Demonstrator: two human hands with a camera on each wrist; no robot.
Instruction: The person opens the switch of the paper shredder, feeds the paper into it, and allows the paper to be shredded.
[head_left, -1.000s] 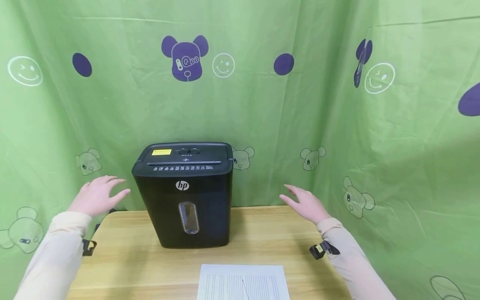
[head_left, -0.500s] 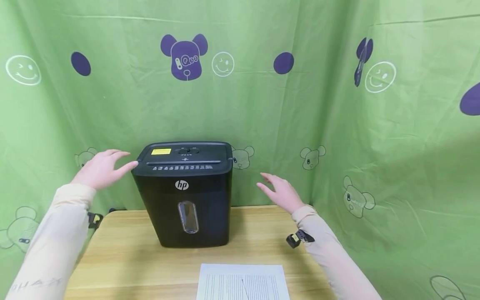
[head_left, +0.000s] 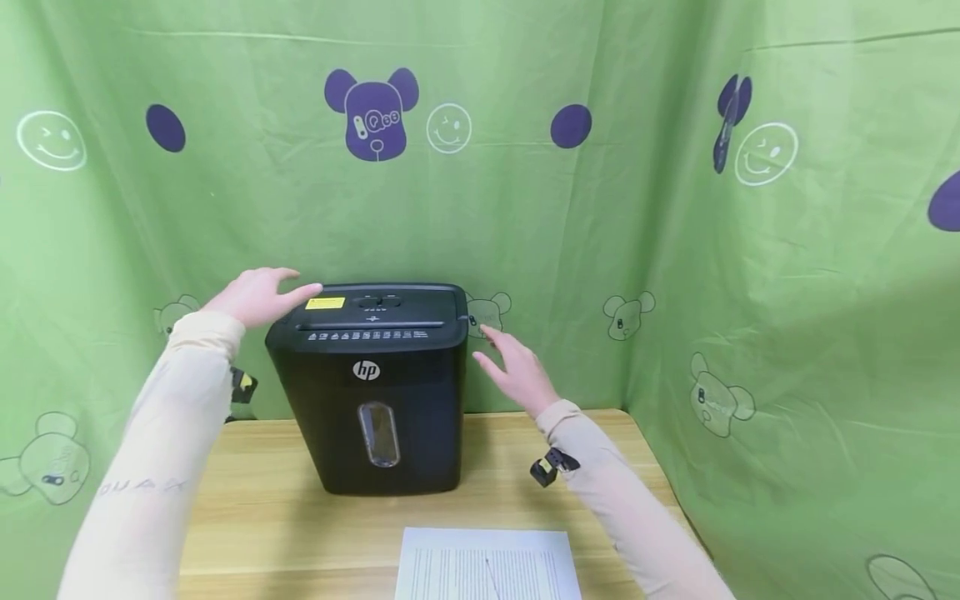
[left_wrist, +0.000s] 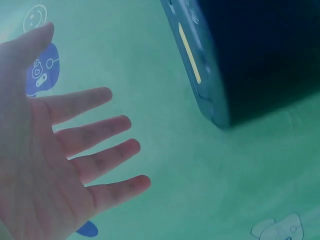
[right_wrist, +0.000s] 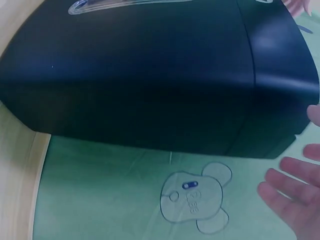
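Note:
A black HP paper shredder (head_left: 412,408) stands upright at the back of the table, with a slot and a yellow label on its top. My left hand (head_left: 255,298) hovers by the upper left of the shredder; in the left wrist view the fingers (left_wrist: 100,162) are spread, apart from it, and the palm holds nothing. Off the shredder's right side is my right hand (head_left: 519,373), its fingers extended toward the upper edge. In the right wrist view a gap shows between most fingertips (right_wrist: 280,175) and the shredder's side; whether the thumb touches it I cannot tell.
A printed sheet of paper (head_left: 487,562) lies at the table's front edge, with a thin dark line across it. The wooden table (head_left: 247,500) is enclosed by a green patterned curtain (head_left: 517,217) behind and at the sides.
Both hands have moved in toward the shredder: the left up and rightward to its top corner, the right leftward and slightly up to its right side. Shredder and paper have stayed put.

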